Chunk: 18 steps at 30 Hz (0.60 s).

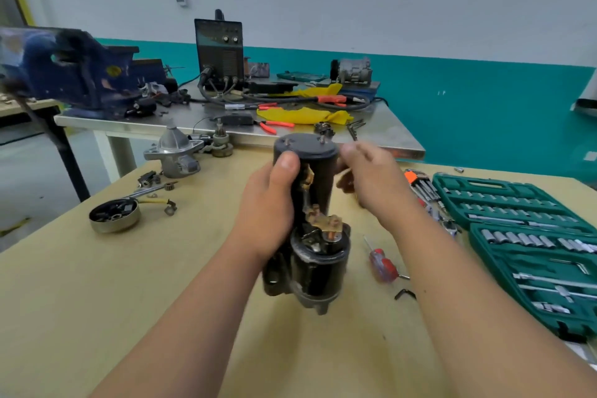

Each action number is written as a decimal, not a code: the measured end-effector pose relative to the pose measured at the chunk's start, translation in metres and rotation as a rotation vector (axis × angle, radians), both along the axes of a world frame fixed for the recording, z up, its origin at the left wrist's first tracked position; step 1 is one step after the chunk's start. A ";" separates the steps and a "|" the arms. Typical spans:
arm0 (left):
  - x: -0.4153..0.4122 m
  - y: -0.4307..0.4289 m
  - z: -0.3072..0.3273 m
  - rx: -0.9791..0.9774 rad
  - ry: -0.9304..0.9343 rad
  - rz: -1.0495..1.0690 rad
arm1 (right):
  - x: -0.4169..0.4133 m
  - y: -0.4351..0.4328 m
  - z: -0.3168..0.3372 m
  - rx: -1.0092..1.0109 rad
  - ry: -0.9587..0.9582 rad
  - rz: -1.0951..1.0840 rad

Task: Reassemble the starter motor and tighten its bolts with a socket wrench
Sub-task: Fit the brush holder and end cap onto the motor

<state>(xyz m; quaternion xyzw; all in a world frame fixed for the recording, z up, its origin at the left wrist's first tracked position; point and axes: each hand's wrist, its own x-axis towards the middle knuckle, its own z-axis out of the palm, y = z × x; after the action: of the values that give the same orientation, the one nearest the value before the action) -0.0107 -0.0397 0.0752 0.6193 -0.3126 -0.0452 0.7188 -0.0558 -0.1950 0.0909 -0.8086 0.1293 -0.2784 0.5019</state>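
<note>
Starter motor (311, 220) stands upright over the middle of the wooden table (161, 300); cannot tell whether its base rests on the top. Left hand (269, 207) grips the black cylindrical body, thumb near the end cap. Right hand (371, 178) sits just beside the motor's upper right edge, motion-blurred; cannot tell whether its fingers pinch anything. Open green socket set case (478, 186) lies to the right. Red-handled screwdriver (381, 263) lies near the motor. Aluminium nose housing (176, 152) sits at the far left.
</note>
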 end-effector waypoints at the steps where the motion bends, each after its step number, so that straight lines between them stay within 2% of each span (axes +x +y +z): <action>1: 0.005 0.012 0.001 0.007 -0.004 0.034 | 0.006 0.000 -0.008 -0.161 0.092 -0.049; 3: 0.016 0.036 0.002 0.040 0.003 0.123 | 0.020 0.009 -0.027 -0.461 0.335 0.051; 6: 0.031 0.068 0.007 0.166 -0.078 0.254 | 0.044 0.034 -0.048 -0.650 0.515 0.215; 9: 0.039 0.088 0.010 0.170 -0.128 0.290 | 0.067 0.056 -0.059 -0.709 0.609 0.283; 13: 0.048 0.099 0.010 0.171 -0.076 0.336 | 0.089 0.077 -0.070 -0.911 0.657 0.259; 18: 0.050 0.099 0.013 0.152 -0.063 0.250 | 0.096 0.080 -0.070 -0.920 0.652 0.260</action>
<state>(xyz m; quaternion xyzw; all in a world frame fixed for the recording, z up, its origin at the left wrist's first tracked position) 0.0388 0.0592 0.0883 0.7072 -0.2510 0.0405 0.6597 0.0398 -0.1145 0.0205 -0.9969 0.0423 0.0215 0.0631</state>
